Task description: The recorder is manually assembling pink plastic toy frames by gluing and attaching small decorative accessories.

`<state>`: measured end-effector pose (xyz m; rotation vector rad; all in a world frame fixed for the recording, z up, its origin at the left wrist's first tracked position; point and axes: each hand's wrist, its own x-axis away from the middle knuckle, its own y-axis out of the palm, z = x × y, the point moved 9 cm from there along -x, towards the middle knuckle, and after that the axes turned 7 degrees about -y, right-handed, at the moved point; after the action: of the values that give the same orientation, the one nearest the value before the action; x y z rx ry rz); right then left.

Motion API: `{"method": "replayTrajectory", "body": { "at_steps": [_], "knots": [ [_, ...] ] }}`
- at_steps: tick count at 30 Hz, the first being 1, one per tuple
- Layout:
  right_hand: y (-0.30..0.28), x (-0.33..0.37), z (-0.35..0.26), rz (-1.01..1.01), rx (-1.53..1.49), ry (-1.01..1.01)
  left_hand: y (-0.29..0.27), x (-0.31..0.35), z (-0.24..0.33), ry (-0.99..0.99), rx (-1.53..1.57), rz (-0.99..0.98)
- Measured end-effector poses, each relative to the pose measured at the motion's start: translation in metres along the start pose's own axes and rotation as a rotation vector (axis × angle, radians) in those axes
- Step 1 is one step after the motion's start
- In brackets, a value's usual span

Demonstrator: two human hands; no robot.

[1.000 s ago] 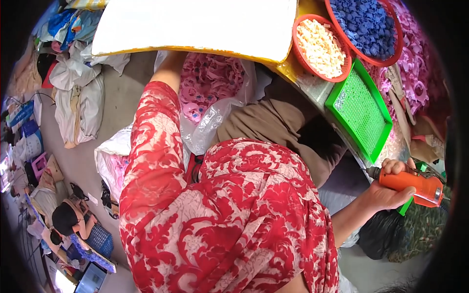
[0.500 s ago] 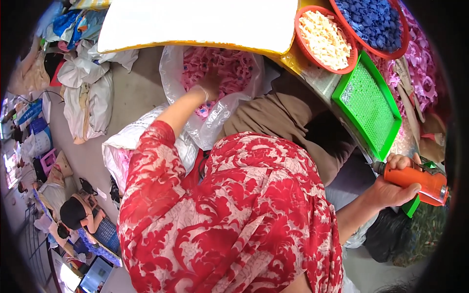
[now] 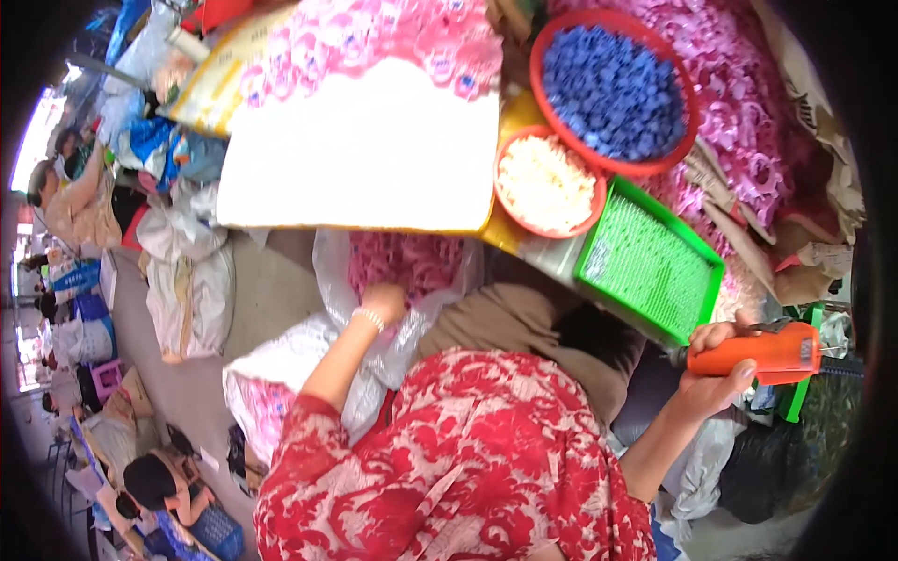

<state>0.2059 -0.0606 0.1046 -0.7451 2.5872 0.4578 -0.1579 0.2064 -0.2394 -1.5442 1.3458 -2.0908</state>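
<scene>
My left hand (image 3: pixel 385 304), with a pale bracelet at the wrist, is at the clear plastic bag (image 3: pixel 329 266) of small pink plastic parts (image 3: pixel 402 262). Its fingers are turned down and hidden, so what they hold does not show. Out to the right, my right hand (image 3: pixel 716 379) is wrapped round an orange electric screwdriver (image 3: pixel 776 351). The tool lies sideways, its dark tip pointing left, near the corner of a green tray (image 3: pixel 716 294) of small bits.
A bright white tabletop (image 3: pixel 365 159) carries a heap of pink parts (image 3: pixel 374 42) at its far side. Right of it stand a red basket (image 3: pixel 692 103) of blue pieces and a smaller basket (image 3: pixel 500 192) of cream pieces. A white sack (image 3: pixel 290 351) leans by my left arm. People sit farther left.
The view has tilted up, showing more of the table. My left hand has drawn back from deep among the pink parts toward the bag's near side. My right hand still grips the screwdriver.
</scene>
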Motion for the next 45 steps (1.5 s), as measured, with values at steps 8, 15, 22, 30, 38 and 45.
{"method": "replayTrajectory", "body": {
  "at_steps": [8,15,22,30,38,45],
  "knots": [
    [-0.006,-0.009,0.01,0.044,-0.038,-0.004,-0.232,0.165,0.112,0.647,0.735,-0.053],
    [0.004,-0.021,0.01,-0.005,-0.039,-0.014,-0.385,0.098,0.095,0.428,0.551,1.055],
    [0.0,-0.023,0.014,-0.006,-0.036,-0.014,-0.401,0.039,0.118,0.161,0.31,1.152],
    [-0.002,-0.027,0.018,-0.01,-0.068,-0.007,-0.392,0.018,0.122,0.062,0.27,1.094],
    [-0.004,-0.024,0.021,0.009,-0.04,0.003,-0.387,0.033,0.117,0.184,0.401,1.188],
    [-0.001,-0.024,0.019,0.009,-0.037,-0.002,-0.373,0.063,0.108,0.259,0.455,1.265]
  ]
}}
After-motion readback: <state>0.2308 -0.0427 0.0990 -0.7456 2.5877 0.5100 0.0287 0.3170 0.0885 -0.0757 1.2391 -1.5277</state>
